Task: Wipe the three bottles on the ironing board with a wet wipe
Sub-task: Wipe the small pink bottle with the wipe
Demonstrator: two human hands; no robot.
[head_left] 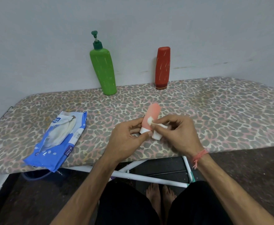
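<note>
Pink bottle held and wiped above the ironing board's near edge.

The left hand [126, 138] gripped the pink bottle [151, 116] at its white cap; the right hand [178, 132] pinched a folded wet wipe [157, 133] against its side. The green pump bottle [103, 70] and red bottle [162, 67] stood along the far edge; the wipes pack [58, 140] lay at the near-left edge.

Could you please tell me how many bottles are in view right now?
3: a green plastic pump bottle and a red plastic bottle standing by the wall, and a pink plastic bottle held in the hands. None looks hidden.
</note>
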